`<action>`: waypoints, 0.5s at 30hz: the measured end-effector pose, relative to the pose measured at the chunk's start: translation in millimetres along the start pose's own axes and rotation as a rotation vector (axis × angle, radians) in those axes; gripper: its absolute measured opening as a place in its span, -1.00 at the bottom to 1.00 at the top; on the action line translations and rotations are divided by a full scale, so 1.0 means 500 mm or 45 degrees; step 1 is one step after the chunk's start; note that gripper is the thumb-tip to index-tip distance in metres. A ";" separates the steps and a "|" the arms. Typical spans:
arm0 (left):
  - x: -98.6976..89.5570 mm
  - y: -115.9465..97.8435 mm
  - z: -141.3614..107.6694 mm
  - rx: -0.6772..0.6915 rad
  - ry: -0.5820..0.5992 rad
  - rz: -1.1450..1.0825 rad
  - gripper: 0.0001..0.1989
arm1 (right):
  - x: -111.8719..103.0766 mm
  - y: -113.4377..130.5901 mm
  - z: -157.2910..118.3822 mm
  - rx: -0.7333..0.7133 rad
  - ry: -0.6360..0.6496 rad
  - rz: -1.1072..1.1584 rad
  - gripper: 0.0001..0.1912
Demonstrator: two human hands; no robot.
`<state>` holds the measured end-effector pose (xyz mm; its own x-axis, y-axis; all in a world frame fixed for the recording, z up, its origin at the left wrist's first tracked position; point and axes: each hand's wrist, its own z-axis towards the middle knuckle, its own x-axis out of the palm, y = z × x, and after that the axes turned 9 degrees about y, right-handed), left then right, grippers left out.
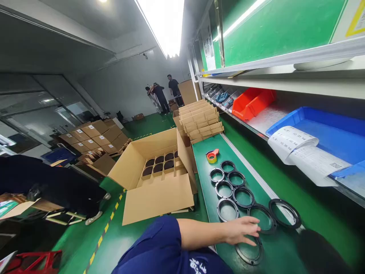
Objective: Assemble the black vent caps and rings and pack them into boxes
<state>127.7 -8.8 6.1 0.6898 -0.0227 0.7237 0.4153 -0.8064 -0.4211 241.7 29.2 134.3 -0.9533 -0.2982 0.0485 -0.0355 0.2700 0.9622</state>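
My left hand (243, 230) reaches in from the lower left over a green worktop (205, 179). Its fingers are spread and nothing is in them. It hovers over or touches the edges of two dark rings: a large black ring (271, 225) just beyond the fingers and a ring (251, 261) partly under them. Several more black and grey rings lie flat beside it, among them a grey ring (219, 210) and a smaller black ring (228, 163). One wide black ring (297, 220) lies over the worktop's right edge. My right hand is not visible.
An orange-red tape dispenser (216, 152) lies beyond the rings. An open carton (158, 196) holding dark discs in dividers stands left, with stacked cardboard dividers (199, 118) behind. At right, a shelf carries a red bin (251, 102) and blue tray (336, 129). Other people stand left and far back.
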 end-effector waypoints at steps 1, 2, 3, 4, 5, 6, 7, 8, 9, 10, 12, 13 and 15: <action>0.018 -0.018 -0.001 0.005 0.091 -0.120 -0.28 | -0.004 -0.011 -0.026 0.044 -0.070 0.038 -0.57; 0.036 -0.038 -0.009 0.011 0.171 -0.221 -0.30 | 0.000 -0.020 -0.051 0.110 -0.166 0.097 -0.53; 0.055 -0.059 -0.025 0.031 0.228 -0.303 -0.33 | 0.013 -0.025 -0.073 0.193 -0.269 0.177 -0.51; 0.072 -0.082 -0.047 0.080 0.241 -0.374 -0.32 | 0.033 -0.026 -0.090 0.279 -0.354 0.268 -0.50; 0.084 -0.107 -0.070 0.124 0.232 -0.433 -0.33 | 0.056 -0.024 -0.101 0.356 -0.407 0.353 -0.49; 0.090 -0.132 -0.093 0.181 0.176 -0.483 -0.36 | 0.078 -0.022 -0.103 0.415 -0.412 0.408 -0.46; 0.090 -0.156 -0.110 0.205 0.119 -0.523 -0.36 | 0.094 -0.020 -0.098 0.448 -0.346 0.426 -0.44; 0.085 -0.178 -0.121 0.148 0.108 -0.544 -0.31 | 0.101 -0.020 -0.088 0.476 -0.286 0.391 -0.40; 0.078 -0.196 -0.128 0.098 0.113 -0.555 -0.25 | 0.098 -0.021 -0.078 0.512 -0.193 0.327 -0.35; 0.070 -0.210 -0.134 0.141 0.102 -0.573 -0.23 | 0.089 -0.019 -0.070 0.524 -0.141 0.219 -0.31; 0.062 -0.224 -0.149 0.191 0.119 -0.594 -0.21 | 0.061 -0.009 -0.066 0.430 -0.223 -0.137 -0.28; 0.062 -0.225 -0.160 0.209 0.136 -0.599 -0.21 | 0.049 0.000 -0.069 0.317 -0.318 -0.356 -0.30; 0.067 -0.222 -0.185 0.177 0.185 -0.591 -0.21 | 0.036 0.018 -0.074 0.039 -0.444 -0.770 -0.39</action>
<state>50.0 25.1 127.6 0.3279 0.2295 0.9164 0.7403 -0.6651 -0.0983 235.4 -7.6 153.5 -0.8041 -0.0940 -0.5870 -0.5938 0.1767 0.7850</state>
